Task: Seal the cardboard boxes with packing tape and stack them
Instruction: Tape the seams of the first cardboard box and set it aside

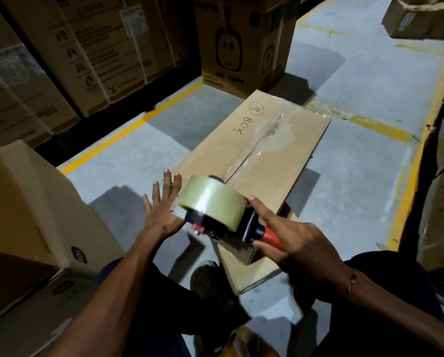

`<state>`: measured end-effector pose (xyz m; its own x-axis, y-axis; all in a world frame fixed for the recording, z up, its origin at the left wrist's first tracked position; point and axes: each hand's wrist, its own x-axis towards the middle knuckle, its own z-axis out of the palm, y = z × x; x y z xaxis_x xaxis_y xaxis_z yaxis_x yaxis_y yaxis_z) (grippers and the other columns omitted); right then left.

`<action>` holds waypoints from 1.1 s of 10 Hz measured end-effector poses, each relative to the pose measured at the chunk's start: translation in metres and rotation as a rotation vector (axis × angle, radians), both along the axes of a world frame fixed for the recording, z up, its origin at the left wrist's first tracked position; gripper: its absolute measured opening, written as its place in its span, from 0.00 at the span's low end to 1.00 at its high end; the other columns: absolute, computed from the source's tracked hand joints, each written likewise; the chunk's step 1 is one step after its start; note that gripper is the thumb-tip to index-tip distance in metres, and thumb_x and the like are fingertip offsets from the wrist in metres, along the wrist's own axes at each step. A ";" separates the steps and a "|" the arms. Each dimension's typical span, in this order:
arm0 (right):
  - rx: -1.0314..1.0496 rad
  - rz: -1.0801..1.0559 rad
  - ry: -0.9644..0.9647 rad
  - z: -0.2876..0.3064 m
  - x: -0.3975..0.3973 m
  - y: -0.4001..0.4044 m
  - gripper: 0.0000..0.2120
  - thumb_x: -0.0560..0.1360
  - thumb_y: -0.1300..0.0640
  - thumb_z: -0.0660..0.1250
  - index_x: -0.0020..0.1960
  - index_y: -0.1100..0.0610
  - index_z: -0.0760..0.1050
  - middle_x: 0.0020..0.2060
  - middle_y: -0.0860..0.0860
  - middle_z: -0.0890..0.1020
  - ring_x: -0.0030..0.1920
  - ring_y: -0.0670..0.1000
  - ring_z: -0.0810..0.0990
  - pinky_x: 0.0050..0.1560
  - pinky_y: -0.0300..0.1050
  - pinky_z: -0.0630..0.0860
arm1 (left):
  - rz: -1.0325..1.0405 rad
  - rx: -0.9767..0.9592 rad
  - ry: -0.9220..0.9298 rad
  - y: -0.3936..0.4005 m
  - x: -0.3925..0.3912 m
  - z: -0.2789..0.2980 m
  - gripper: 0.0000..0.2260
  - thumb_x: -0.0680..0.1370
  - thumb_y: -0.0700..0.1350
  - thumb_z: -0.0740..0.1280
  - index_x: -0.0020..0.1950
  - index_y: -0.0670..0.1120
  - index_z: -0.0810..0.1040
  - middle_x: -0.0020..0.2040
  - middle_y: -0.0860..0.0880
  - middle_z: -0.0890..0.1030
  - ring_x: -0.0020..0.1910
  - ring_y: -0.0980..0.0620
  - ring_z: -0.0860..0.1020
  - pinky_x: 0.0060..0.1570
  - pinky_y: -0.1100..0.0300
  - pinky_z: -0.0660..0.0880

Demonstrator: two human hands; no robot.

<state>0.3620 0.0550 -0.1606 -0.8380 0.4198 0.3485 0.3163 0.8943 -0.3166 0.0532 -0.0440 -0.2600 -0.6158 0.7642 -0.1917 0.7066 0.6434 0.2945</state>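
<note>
A closed cardboard box [254, 155] marked "8 BOX" lies mid-frame on the floor [357, 73], clear tape along its seam. The right hand [290, 235] grips the tape dispenser [215, 210] at its near end; the left hand [161, 204], fingers spread, holds nothing. Stacked cartons [61, 60] fill the upper left.

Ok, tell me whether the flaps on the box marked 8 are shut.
Shut. Both flaps of the box lie flat, meeting at the centre seam under clear tape.

Matt brown cardboard box [257, 150] wears a glossy clear tape strip [264, 140] down its seam. The tape dispenser [231, 222] shows black plastic, a shiny translucent roll [211, 199]. Smooth grey concrete floor [357, 176].
</note>
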 end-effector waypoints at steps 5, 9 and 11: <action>-0.296 -0.032 -0.411 0.021 -0.013 0.010 0.43 0.80 0.43 0.66 0.79 0.32 0.36 0.45 0.44 0.78 0.46 0.54 0.75 0.46 0.49 0.68 | -0.015 -0.097 -0.087 -0.005 0.006 0.022 0.44 0.78 0.67 0.60 0.80 0.59 0.31 0.77 0.57 0.25 0.80 0.42 0.33 0.74 0.33 0.33; -0.333 -0.100 -0.417 0.023 0.023 0.016 0.43 0.78 0.39 0.67 0.78 0.29 0.38 0.52 0.52 0.83 0.50 0.55 0.80 0.51 0.52 0.76 | 0.375 0.296 -0.254 -0.004 0.042 0.033 0.48 0.73 0.68 0.69 0.83 0.50 0.49 0.83 0.43 0.47 0.79 0.37 0.55 0.74 0.38 0.57; -0.330 -0.105 -0.406 0.026 0.024 0.011 0.43 0.79 0.40 0.67 0.80 0.33 0.40 0.52 0.53 0.84 0.49 0.55 0.80 0.52 0.54 0.77 | 0.793 0.499 -1.195 0.003 0.102 0.037 0.12 0.82 0.50 0.65 0.56 0.41 0.77 0.36 0.45 0.81 0.35 0.47 0.81 0.39 0.52 0.80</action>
